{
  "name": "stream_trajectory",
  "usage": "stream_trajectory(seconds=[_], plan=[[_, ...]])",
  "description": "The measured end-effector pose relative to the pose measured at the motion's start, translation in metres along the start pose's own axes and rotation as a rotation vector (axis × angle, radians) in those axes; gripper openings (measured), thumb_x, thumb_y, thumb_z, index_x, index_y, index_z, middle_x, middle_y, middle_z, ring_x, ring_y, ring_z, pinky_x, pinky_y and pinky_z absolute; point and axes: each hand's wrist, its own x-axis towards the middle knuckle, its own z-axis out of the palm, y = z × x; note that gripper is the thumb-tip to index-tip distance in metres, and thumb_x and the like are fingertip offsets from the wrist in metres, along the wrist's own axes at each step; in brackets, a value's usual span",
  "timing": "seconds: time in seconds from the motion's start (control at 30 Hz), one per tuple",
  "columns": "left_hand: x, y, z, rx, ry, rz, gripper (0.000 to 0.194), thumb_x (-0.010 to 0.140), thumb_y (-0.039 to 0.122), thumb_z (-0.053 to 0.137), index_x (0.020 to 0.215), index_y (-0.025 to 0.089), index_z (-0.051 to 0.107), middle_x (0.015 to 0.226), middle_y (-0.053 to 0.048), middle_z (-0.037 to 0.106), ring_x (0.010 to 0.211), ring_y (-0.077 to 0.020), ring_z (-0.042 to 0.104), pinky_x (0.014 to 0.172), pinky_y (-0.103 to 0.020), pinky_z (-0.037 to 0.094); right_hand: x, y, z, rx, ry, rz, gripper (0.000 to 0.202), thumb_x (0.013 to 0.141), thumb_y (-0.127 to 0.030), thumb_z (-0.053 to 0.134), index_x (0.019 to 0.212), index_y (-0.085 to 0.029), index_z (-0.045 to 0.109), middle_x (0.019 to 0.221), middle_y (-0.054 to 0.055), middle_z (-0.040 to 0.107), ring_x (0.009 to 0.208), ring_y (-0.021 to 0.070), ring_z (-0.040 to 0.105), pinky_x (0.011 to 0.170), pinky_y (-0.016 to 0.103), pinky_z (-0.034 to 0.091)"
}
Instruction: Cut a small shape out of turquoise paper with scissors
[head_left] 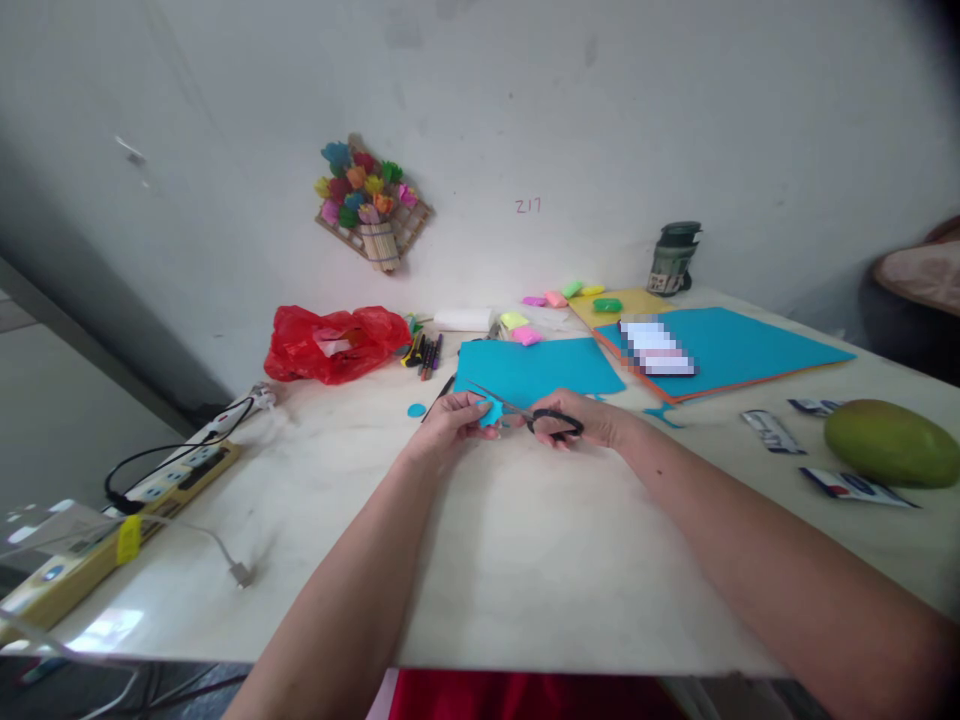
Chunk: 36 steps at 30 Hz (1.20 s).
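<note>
My left hand (pixel 454 422) pinches a small piece of blue paper (pixel 491 412) above the middle of the table. In my right hand (pixel 585 418) are scissors with black handles (pixel 555 424), their blades pointing left over the blue piece. Behind both hands a blue sheet (pixel 536 368) lies flat. A small blue paper disc (pixel 416 410) rests left of my left hand, and curled blue scraps (pixel 663 415) lie right of my right hand.
A red plastic bag (pixel 334 345), pens (pixel 430 355) and coloured clay packs (pixel 526 335) stand at the back. A phone (pixel 656 347) lies on blue sheets (pixel 757 345). At right is a mango (pixel 891 442); at left, a power strip (pixel 172 485).
</note>
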Motion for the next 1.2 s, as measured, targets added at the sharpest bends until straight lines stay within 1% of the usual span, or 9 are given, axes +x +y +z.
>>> stream_trajectory(seconds=[0.13,0.2,0.37,0.53,0.77,0.93,1.2], plan=[[0.0006,-0.0006,-0.001,-0.004,-0.006,0.006,0.022,0.064,0.03,0.071,0.068,0.011,0.06,0.064,-0.004,0.063,0.051,-0.013,0.059,0.055,-0.027,0.048,0.0007,0.0007,0.0003,-0.01,0.003,-0.001,0.029,0.064,-0.037,0.063,0.075,-0.01,0.063,0.05,-0.002,0.053,0.036,0.0045,0.042,0.033,0.018,0.023],[0.0013,-0.0012,-0.0016,-0.006,-0.007,0.009,0.023,0.064,0.03,0.071,0.068,0.011,0.06,0.062,-0.004,0.063,0.051,-0.0125,0.058,0.054,-0.026,0.048,0.0013,0.0013,0.0004,-0.016,0.01,0.001,0.03,0.064,-0.039,0.063,0.075,-0.01,0.063,0.05,-0.002,0.053,0.036,0.0044,0.042,0.033,0.018,0.024],[0.0021,-0.0026,-0.0025,-0.012,-0.003,0.011,0.023,0.064,0.029,0.072,0.068,0.011,0.059,0.06,-0.003,0.062,0.049,-0.0114,0.057,0.052,-0.025,0.048,0.0024,0.0013,0.0006,-0.016,0.019,0.006,0.036,0.063,-0.042,0.066,0.081,-0.011,0.064,0.048,-0.004,0.05,0.036,0.0036,0.04,0.035,0.017,0.029],[0.0016,-0.0019,-0.002,-0.016,-0.001,0.011,0.022,0.064,0.028,0.071,0.066,0.01,0.058,0.057,-0.003,0.061,0.046,-0.0106,0.056,0.05,-0.024,0.046,0.0037,0.0019,0.0008,-0.036,0.041,-0.011,0.034,0.061,-0.041,0.067,0.076,-0.011,0.064,0.048,-0.004,0.05,0.036,0.0036,0.04,0.035,0.017,0.029],[0.0015,-0.001,-0.0021,-0.031,-0.002,0.009,0.021,0.065,0.026,0.071,0.066,0.01,0.057,0.056,-0.003,0.061,0.045,-0.0105,0.056,0.048,-0.023,0.046,0.0057,0.0033,0.0014,-0.033,0.063,0.004,0.028,0.06,-0.037,0.067,0.07,-0.011,0.064,0.048,-0.004,0.05,0.037,0.0036,0.04,0.035,0.017,0.029],[0.0015,-0.0008,-0.0019,-0.04,-0.012,0.024,0.02,0.066,0.025,0.07,0.066,0.01,0.058,0.057,-0.004,0.061,0.045,-0.0105,0.056,0.049,-0.023,0.046,0.0061,0.0037,0.0012,-0.04,0.059,-0.002,0.029,0.061,-0.037,0.067,0.072,-0.011,0.064,0.049,-0.004,0.05,0.037,0.0035,0.04,0.035,0.017,0.029],[0.0013,-0.0012,-0.001,-0.05,-0.004,0.021,0.022,0.063,0.028,0.072,0.065,0.01,0.059,0.059,-0.004,0.062,0.047,-0.0121,0.057,0.051,-0.026,0.047,0.0084,0.0074,0.001,-0.024,0.062,-0.004,0.032,0.06,-0.038,0.068,0.076,-0.01,0.065,0.048,-0.004,0.049,0.036,0.0035,0.04,0.035,0.017,0.029]])
